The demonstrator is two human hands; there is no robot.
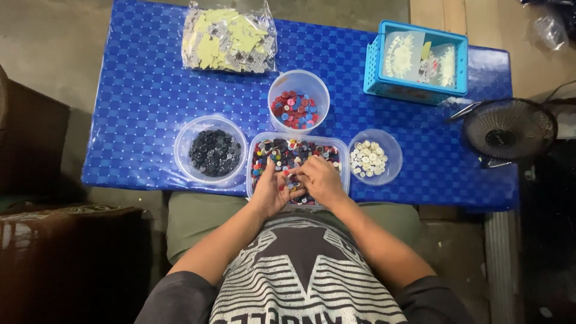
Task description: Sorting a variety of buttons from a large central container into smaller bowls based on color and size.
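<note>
Your left hand [270, 193] and right hand [319, 180] meet over the tray of mixed buttons [294, 157] at the table [138, 90] edge, each grip apparently pinching buttons; sorted tubs sit within reach.

Single head-worn camera looked steeply down from above, fairly close, over the blue table [144, 102].

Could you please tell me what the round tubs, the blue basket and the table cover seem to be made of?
Round tubs: clear glossy plastic, apparently; the buttons show through the walls. Blue basket: likely rigid moulded plastic, with slotted sides. Table cover: probably shiny plastic sheeting; light glares off its chequered blue surface.
</note>
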